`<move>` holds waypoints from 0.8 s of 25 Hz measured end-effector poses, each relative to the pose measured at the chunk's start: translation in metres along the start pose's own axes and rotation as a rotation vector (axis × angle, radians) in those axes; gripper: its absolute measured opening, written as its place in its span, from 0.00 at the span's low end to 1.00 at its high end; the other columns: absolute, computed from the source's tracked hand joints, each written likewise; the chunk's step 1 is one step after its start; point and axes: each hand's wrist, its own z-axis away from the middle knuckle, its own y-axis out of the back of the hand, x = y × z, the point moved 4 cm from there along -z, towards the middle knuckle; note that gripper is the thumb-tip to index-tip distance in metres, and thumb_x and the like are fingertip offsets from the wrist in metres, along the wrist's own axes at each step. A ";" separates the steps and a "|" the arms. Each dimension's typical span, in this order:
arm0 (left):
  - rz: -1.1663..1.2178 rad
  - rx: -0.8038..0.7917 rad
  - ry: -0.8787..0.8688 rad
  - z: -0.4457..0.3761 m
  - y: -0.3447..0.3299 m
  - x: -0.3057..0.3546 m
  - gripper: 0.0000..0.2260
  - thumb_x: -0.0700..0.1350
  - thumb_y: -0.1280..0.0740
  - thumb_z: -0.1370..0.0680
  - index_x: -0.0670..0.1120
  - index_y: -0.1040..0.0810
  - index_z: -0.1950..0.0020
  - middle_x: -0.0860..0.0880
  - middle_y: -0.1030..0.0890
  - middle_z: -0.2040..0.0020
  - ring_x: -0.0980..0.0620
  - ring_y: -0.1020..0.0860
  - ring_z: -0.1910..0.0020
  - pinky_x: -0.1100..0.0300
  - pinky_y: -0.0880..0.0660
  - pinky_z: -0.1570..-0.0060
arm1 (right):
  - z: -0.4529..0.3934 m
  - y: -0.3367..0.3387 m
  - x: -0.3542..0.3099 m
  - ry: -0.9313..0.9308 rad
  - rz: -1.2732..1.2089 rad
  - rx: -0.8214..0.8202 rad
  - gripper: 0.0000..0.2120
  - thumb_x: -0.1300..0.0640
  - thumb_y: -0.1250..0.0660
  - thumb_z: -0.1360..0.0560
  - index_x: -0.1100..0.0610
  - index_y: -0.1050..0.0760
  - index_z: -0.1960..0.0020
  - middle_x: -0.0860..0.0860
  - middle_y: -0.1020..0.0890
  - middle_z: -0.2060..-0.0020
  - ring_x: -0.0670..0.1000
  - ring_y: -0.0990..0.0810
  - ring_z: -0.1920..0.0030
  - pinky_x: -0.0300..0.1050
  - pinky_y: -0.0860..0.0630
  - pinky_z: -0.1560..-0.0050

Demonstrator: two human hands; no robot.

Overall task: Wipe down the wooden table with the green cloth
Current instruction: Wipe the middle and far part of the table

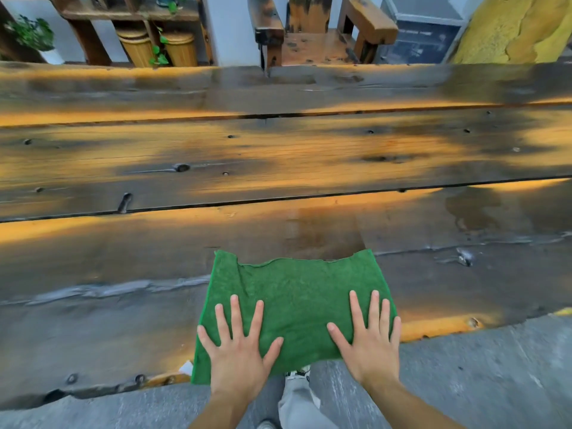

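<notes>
Lying flat at the bench near edge, the cloth is pressed by left hand and right hand, fingers spread straight.

Both bare forearms reach forward side by side. The left hand lies palm down, fingers straight and fanned wide, thumb angled inward. The right hand mirrors it, palm down, fingers straight and closer together, thumb spread inward.
</notes>
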 end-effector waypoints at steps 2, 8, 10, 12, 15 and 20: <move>0.023 -0.031 0.000 0.009 -0.003 0.007 0.34 0.71 0.56 0.20 0.54 0.39 0.20 0.37 0.41 0.19 0.28 0.39 0.24 0.19 0.44 0.37 | 0.015 -0.002 0.009 -0.023 -0.017 -0.027 0.39 0.23 0.72 0.30 0.39 0.78 0.26 0.53 0.73 0.24 0.55 0.75 0.24 0.57 0.69 0.24; 0.018 -0.049 -0.028 -0.010 0.002 0.027 0.33 0.71 0.54 0.21 0.57 0.37 0.21 0.38 0.39 0.20 0.28 0.38 0.25 0.18 0.44 0.38 | -0.006 0.008 0.009 -0.135 -0.078 -0.079 0.41 0.26 0.76 0.35 0.43 0.81 0.28 0.56 0.74 0.25 0.59 0.73 0.23 0.60 0.68 0.24; 0.011 -0.048 -0.036 -0.027 0.005 0.034 0.33 0.72 0.53 0.21 0.58 0.36 0.21 0.39 0.39 0.20 0.29 0.38 0.25 0.18 0.44 0.38 | -0.024 0.013 0.010 -0.157 -0.093 -0.078 0.41 0.26 0.75 0.35 0.44 0.80 0.28 0.56 0.75 0.26 0.60 0.72 0.23 0.61 0.69 0.25; -0.003 -0.027 -0.036 -0.045 0.007 0.041 0.34 0.73 0.53 0.22 0.58 0.36 0.21 0.39 0.39 0.20 0.29 0.37 0.25 0.18 0.44 0.38 | -0.041 0.018 0.012 -0.168 -0.090 -0.076 0.40 0.25 0.71 0.31 0.44 0.79 0.26 0.55 0.75 0.26 0.60 0.71 0.23 0.62 0.68 0.25; -0.012 -0.016 -0.040 -0.076 0.013 0.055 0.34 0.74 0.53 0.22 0.59 0.38 0.21 0.40 0.39 0.19 0.29 0.38 0.24 0.18 0.45 0.38 | -0.074 0.027 0.017 -0.181 -0.084 -0.059 0.39 0.26 0.64 0.25 0.44 0.77 0.25 0.56 0.74 0.25 0.60 0.72 0.23 0.62 0.67 0.24; -0.049 0.003 -0.039 -0.144 0.024 0.077 0.34 0.73 0.53 0.22 0.59 0.35 0.21 0.40 0.39 0.20 0.29 0.39 0.24 0.19 0.45 0.38 | -0.147 0.049 0.021 -0.149 -0.061 0.012 0.41 0.25 0.74 0.33 0.42 0.76 0.26 0.54 0.72 0.24 0.58 0.71 0.22 0.61 0.68 0.25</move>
